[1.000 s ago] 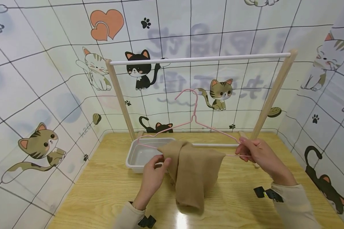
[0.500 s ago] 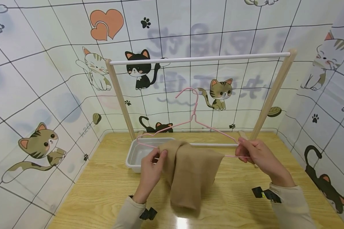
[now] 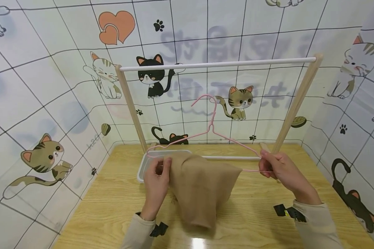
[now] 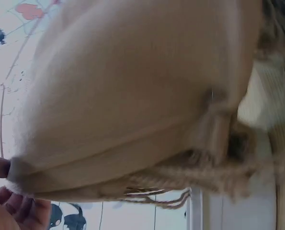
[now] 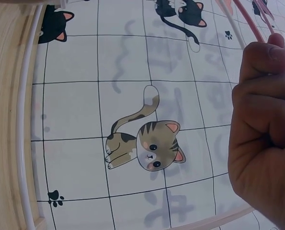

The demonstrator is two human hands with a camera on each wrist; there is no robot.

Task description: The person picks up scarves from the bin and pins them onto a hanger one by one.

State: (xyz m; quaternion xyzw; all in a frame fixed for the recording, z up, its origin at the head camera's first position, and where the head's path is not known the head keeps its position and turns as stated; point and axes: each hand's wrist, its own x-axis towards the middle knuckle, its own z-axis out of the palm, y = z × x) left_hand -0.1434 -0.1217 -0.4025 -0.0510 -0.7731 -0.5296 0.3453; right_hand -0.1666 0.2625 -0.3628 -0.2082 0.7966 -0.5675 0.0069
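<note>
A pink wire hanger (image 3: pixel 237 142) is held upright above the table, its hook at the top. My right hand (image 3: pixel 278 169) grips its right corner; the right wrist view shows that hand (image 5: pixel 264 115) with curled fingers around the pink wire. Over the hanger's lower bar drapes a brown scarf (image 3: pixel 202 186), hanging down in front. My left hand (image 3: pixel 157 178) pinches the scarf's upper left edge near the hanger's left end. Close up in the left wrist view, the scarf (image 4: pixel 132 96) has a twisted fringe, with thumb and fingers (image 4: pixel 34 213) at its edge.
Behind the hanger stands a rack with a white top rail (image 3: pixel 218 64) and wooden legs (image 3: pixel 296 103). A pale plastic basin (image 3: pixel 140 174) sits at the table's back left, partly hidden. Cat-patterned walls enclose the wooden table (image 3: pixel 252 214).
My left hand has taken hold of the scarf's edge and moved left, spreading the cloth along the hanger's bar. The scarf's fold has opened out. My right hand stays nearly still.
</note>
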